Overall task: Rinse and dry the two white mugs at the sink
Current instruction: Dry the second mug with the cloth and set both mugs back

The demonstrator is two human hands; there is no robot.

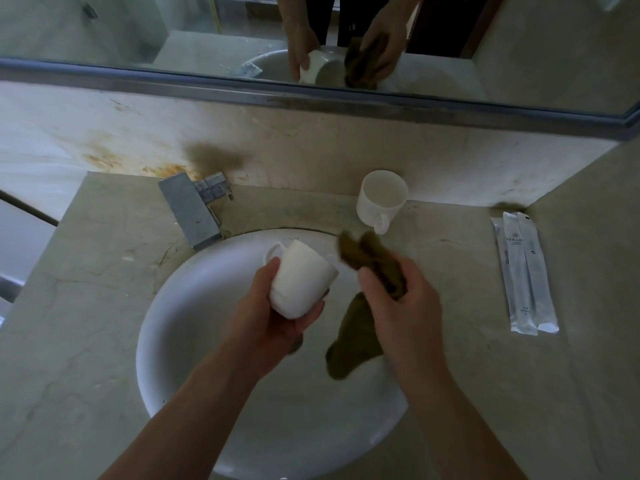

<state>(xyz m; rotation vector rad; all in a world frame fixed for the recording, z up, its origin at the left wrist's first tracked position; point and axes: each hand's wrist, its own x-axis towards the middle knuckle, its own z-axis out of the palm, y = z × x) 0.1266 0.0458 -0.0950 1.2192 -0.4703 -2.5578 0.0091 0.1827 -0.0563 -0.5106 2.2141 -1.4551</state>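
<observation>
Over the white sink basin (180, 327) my left hand (273, 317) holds one white mug (301, 275) tilted on its side, its mouth turned to the right and its handle pointing away from me. My right hand (401, 306) grips a brown cloth (370, 261) just right of that mug's mouth; one end of the cloth sticks up and the other hangs down into the basin. The second white mug (381, 199) stands upright on the counter behind the basin, to the right, handle toward me.
A square chrome faucet (194, 209) rises at the basin's back left. Two sealed sachets (523, 271) lie on the stone counter (460, 341) at the right. A mirror (311, 39) runs along the wall behind and shows my hands. A side wall closes the right.
</observation>
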